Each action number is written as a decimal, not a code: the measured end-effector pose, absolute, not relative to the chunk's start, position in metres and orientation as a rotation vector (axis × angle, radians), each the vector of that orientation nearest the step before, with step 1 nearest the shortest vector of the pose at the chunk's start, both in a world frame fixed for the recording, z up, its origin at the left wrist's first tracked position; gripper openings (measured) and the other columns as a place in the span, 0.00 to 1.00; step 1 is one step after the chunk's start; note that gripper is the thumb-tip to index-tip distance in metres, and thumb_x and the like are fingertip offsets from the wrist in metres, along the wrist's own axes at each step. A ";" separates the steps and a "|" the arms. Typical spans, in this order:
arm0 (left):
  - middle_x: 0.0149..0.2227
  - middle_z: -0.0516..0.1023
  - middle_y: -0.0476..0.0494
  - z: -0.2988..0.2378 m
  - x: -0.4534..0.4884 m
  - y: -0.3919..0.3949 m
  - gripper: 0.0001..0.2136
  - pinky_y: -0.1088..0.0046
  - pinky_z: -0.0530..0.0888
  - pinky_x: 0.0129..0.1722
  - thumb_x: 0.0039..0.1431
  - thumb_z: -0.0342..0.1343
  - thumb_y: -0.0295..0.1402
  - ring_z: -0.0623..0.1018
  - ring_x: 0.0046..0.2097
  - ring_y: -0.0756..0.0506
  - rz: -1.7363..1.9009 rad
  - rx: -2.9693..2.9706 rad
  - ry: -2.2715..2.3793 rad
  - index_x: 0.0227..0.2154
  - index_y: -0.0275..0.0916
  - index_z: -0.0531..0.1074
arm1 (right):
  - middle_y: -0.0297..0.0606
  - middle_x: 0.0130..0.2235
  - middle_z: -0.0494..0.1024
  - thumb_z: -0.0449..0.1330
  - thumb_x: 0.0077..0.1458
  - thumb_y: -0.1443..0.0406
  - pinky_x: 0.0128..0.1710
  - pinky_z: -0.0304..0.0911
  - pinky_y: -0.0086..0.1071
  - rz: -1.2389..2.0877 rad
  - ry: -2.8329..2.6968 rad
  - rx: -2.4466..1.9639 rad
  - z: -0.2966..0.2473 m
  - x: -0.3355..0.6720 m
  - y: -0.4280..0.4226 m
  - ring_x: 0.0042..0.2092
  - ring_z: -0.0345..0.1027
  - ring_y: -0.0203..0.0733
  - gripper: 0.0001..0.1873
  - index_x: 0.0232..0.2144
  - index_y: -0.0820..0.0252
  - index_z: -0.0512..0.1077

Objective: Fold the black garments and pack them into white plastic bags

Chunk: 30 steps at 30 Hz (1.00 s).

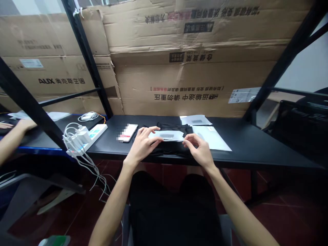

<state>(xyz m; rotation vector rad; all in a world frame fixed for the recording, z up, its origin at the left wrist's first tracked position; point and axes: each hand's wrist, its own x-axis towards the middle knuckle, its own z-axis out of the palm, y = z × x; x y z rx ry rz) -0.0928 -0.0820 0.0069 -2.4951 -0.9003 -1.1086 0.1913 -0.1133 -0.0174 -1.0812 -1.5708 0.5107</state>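
Observation:
A small white sheet (170, 135) with a grey printed patch is stretched level between my two hands. The thumb and fingers of my left hand (144, 141) grip its left end. At its right corner, my right hand (198, 147) has a closed pinch. Folded black cloth (170, 150) lies on the table just under the sheet. Close to my right hand is a larger white sheet or flat packet (214, 138). Behind that, another white sheet (196, 120) bears a similar grey patch.
A phone (128, 132) lies left of my left hand. Farther left, a white power strip (96, 133) has chargers and trailing cables. Cardboard (184, 75) walls off the back of the black table (251, 143). Another person's arm (15, 136) shows at the left edge, beyond a black post.

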 end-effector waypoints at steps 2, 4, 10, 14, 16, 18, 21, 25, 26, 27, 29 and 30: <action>0.62 0.79 0.41 0.006 -0.094 -0.081 0.06 0.52 0.72 0.60 0.75 0.62 0.33 0.81 0.53 0.42 -1.119 -2.477 -0.923 0.44 0.48 0.84 | 0.36 0.35 0.84 0.65 0.66 0.52 0.43 0.77 0.44 0.511 -1.574 -1.081 -0.017 0.191 -0.114 0.35 0.80 0.47 0.12 0.38 0.51 0.76; 0.62 0.79 0.41 0.006 -0.097 -0.081 0.07 0.51 0.72 0.60 0.75 0.61 0.34 0.81 0.53 0.41 -1.113 -2.462 -0.940 0.46 0.49 0.85 | 0.36 0.35 0.84 0.65 0.66 0.51 0.43 0.77 0.44 0.513 -1.576 -1.077 -0.017 0.191 -0.114 0.35 0.80 0.47 0.12 0.38 0.51 0.76; 0.66 0.77 0.40 0.003 -0.095 -0.079 0.12 0.50 0.72 0.62 0.76 0.59 0.33 0.81 0.55 0.40 -1.082 -2.428 -0.993 0.55 0.51 0.83 | 0.36 0.35 0.84 0.66 0.67 0.52 0.44 0.78 0.44 0.538 -1.597 -1.044 -0.018 0.190 -0.114 0.36 0.80 0.47 0.11 0.39 0.51 0.76; 0.69 0.75 0.39 -0.004 -0.089 -0.076 0.11 0.49 0.73 0.64 0.76 0.59 0.33 0.80 0.60 0.38 -1.068 -2.441 -1.017 0.54 0.49 0.83 | 0.36 0.36 0.83 0.65 0.68 0.53 0.43 0.77 0.44 0.543 -1.670 -1.010 -0.017 0.185 -0.118 0.36 0.80 0.47 0.10 0.39 0.50 0.76; 0.70 0.73 0.37 -0.007 -0.088 -0.074 0.10 0.47 0.71 0.66 0.74 0.61 0.35 0.79 0.63 0.36 -1.030 -2.471 -1.020 0.54 0.47 0.82 | 0.37 0.37 0.84 0.64 0.68 0.54 0.43 0.77 0.44 0.528 -1.702 -1.008 -0.017 0.181 -0.121 0.37 0.80 0.48 0.09 0.39 0.50 0.77; 0.72 0.71 0.36 -0.009 -0.087 -0.074 0.14 0.43 0.68 0.70 0.71 0.65 0.38 0.77 0.65 0.34 -0.973 -2.514 -1.019 0.57 0.47 0.80 | 0.37 0.38 0.84 0.64 0.68 0.54 0.44 0.77 0.44 0.511 -1.722 -1.015 -0.016 0.177 -0.124 0.38 0.79 0.48 0.09 0.39 0.50 0.77; 0.73 0.70 0.35 -0.012 -0.088 -0.073 0.23 0.40 0.65 0.72 0.67 0.70 0.39 0.75 0.68 0.33 -0.920 -2.544 -1.006 0.63 0.48 0.77 | 0.37 0.38 0.84 0.64 0.69 0.55 0.43 0.76 0.44 0.498 -1.743 -1.017 -0.017 0.172 -0.127 0.38 0.79 0.49 0.08 0.39 0.50 0.77; 0.71 0.73 0.35 -0.017 -0.086 -0.070 0.23 0.42 0.65 0.73 0.65 0.70 0.30 0.75 0.69 0.33 -0.895 -2.519 -0.997 0.61 0.47 0.78 | 0.37 0.39 0.85 0.64 0.70 0.57 0.44 0.76 0.43 0.494 -1.789 -0.986 -0.019 0.166 -0.132 0.40 0.79 0.48 0.06 0.40 0.50 0.78; 0.70 0.74 0.35 -0.019 -0.086 -0.070 0.22 0.42 0.65 0.73 0.64 0.69 0.28 0.75 0.68 0.33 -0.891 -2.515 -0.999 0.60 0.46 0.79 | 0.37 0.39 0.85 0.63 0.70 0.58 0.45 0.76 0.42 0.490 -1.805 -0.976 -0.020 0.165 -0.133 0.40 0.80 0.48 0.06 0.40 0.50 0.78; 0.69 0.75 0.35 -0.020 -0.085 -0.069 0.21 0.42 0.65 0.73 0.64 0.68 0.26 0.76 0.68 0.34 -0.890 -2.511 -1.003 0.59 0.45 0.79 | 0.37 0.40 0.85 0.63 0.70 0.58 0.45 0.75 0.42 0.486 -1.822 -0.967 -0.020 0.164 -0.135 0.40 0.80 0.48 0.06 0.40 0.50 0.78; 0.67 0.77 0.36 -0.022 -0.082 -0.069 0.20 0.43 0.66 0.73 0.65 0.65 0.24 0.78 0.66 0.35 -0.898 -2.499 -1.024 0.58 0.44 0.80 | 0.36 0.40 0.85 0.63 0.70 0.59 0.44 0.74 0.41 0.480 -1.849 -0.954 -0.020 0.162 -0.138 0.40 0.79 0.47 0.05 0.41 0.50 0.78; 0.66 0.79 0.37 -0.022 -0.081 -0.068 0.18 0.44 0.66 0.73 0.65 0.64 0.23 0.79 0.65 0.36 -0.907 -2.489 -1.039 0.56 0.44 0.81 | 0.36 0.40 0.85 0.63 0.70 0.60 0.44 0.74 0.40 0.479 -1.858 -0.949 -0.020 0.161 -0.139 0.39 0.79 0.46 0.05 0.41 0.51 0.78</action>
